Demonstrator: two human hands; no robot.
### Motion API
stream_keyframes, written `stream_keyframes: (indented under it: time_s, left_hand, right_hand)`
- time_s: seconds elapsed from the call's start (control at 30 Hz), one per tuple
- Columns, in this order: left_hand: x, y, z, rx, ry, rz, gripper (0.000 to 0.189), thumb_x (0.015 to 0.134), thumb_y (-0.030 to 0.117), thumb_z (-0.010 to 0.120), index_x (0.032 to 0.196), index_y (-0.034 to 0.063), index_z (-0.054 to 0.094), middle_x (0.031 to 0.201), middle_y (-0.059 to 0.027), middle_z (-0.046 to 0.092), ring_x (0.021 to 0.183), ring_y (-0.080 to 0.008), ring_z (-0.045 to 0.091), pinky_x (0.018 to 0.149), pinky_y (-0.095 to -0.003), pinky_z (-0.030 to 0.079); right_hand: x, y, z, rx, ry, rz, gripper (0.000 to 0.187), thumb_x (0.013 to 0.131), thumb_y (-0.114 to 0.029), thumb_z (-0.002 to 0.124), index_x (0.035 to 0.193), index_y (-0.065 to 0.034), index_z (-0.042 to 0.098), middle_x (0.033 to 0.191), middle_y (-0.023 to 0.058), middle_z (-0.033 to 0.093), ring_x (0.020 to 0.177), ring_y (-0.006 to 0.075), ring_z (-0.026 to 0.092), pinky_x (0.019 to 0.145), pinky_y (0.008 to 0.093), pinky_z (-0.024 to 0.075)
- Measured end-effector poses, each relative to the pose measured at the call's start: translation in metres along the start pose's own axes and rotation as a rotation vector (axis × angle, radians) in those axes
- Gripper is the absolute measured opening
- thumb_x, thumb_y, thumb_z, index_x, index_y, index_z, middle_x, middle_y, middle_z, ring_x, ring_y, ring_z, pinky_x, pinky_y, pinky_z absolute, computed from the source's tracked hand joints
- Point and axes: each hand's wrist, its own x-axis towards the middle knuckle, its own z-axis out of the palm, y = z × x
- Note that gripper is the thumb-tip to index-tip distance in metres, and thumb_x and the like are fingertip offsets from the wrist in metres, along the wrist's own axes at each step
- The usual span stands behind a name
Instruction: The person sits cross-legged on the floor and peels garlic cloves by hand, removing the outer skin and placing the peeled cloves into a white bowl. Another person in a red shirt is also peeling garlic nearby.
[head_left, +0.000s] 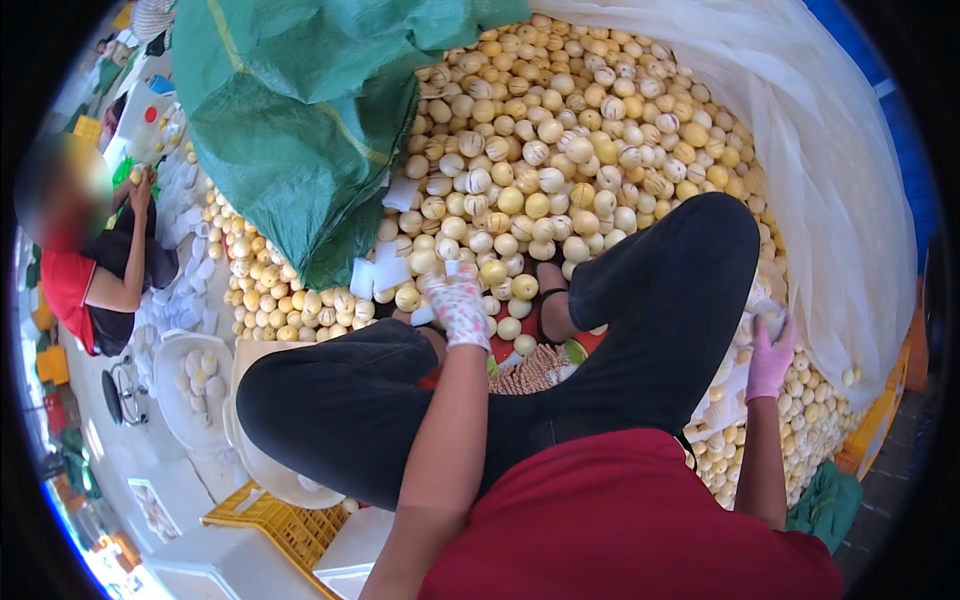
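My left hand (459, 306), in a white floral glove, is over the near edge of a big heap of pepino melons (555, 150), pale yellow with some dark stripes. A bit of white foam (451, 267) shows at its fingertips; whether the fingers grip it is unclear. White foam net sleeves (381, 271) lie on the melons just left of this hand. Out beyond my right knee, my right hand (769, 360) in a pink glove holds a pale melon (770, 319), which seems wrapped in foam net.
A green woven sheet (300, 112) covers the heap's left part; a translucent white sheet (832, 150) borders its right. At lower left are a pale tub (191, 420) with wrapped fruit, a yellow crate (285, 532) and white foam boxes (225, 562). A person in red (71, 292) sits at left holding a fruit.
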Motion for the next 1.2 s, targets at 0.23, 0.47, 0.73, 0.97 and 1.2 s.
stream_keyframes:
  time_s: [0.23,0.47,0.73,0.97,1.2]
  left_hand:
    - [0.067,0.019,-0.064,1.187,0.526,0.241,0.061,0.086,0.027,0.065,0.135,-0.0029,0.043,0.129,-0.0243,0.052,0.114,-0.0359,0.055,0.098,-0.0371,0.045]
    - [0.098,-0.019,-0.082,1.147,0.254,0.148,0.058,0.087,0.024,0.066,0.133,-0.0044,0.045,0.119,-0.0257,0.058,0.105,-0.0363,0.059,0.093,-0.0381,0.047]
    - [-0.017,0.088,0.042,0.207,-0.145,0.082,0.031,0.09,0.016,0.065,0.109,-0.0077,0.056,0.103,-0.0171,0.065,0.09,-0.0201,0.061,0.082,-0.033,0.05]
    - [-0.1,0.103,0.01,0.117,-0.365,0.165,0.035,0.095,0.023,0.059,0.12,-0.0018,0.053,0.113,-0.0099,0.06,0.099,-0.0167,0.058,0.086,-0.0292,0.048]
    - [-0.083,0.088,0.0,-0.291,-0.497,-0.039,0.039,0.097,0.031,0.055,0.125,0.0035,0.051,0.116,-0.0081,0.06,0.104,-0.0184,0.06,0.093,-0.0361,0.048]
  right_hand:
    - [-0.018,0.027,0.036,-0.203,-0.288,-0.099,0.037,0.086,-0.02,0.062,0.119,-0.0042,0.062,0.133,0.0154,0.053,0.126,0.0328,0.046,0.108,0.0393,0.0332]
    - [0.015,-0.055,0.008,-0.043,0.064,-0.154,0.031,0.083,-0.008,0.062,0.114,-0.0036,0.064,0.114,0.0127,0.063,0.112,0.0292,0.055,0.1,0.038,0.0413]
    - [-0.015,-0.205,0.106,0.508,-0.371,-0.282,0.037,0.085,-0.013,0.063,0.12,-0.0013,0.059,0.113,0.0161,0.063,0.108,0.0294,0.058,0.097,0.0362,0.0438]
    - [-0.063,-0.235,0.168,0.768,-0.958,0.158,0.031,0.087,-0.02,0.068,0.108,0.0011,0.063,0.093,0.0076,0.066,0.085,0.0131,0.06,0.079,0.0274,0.0495]
    - [-0.067,-0.21,0.18,1.396,-1.199,0.462,0.021,0.091,-0.021,0.067,0.097,-0.0016,0.063,0.089,0.0022,0.063,0.083,0.0081,0.057,0.076,0.0261,0.0482]
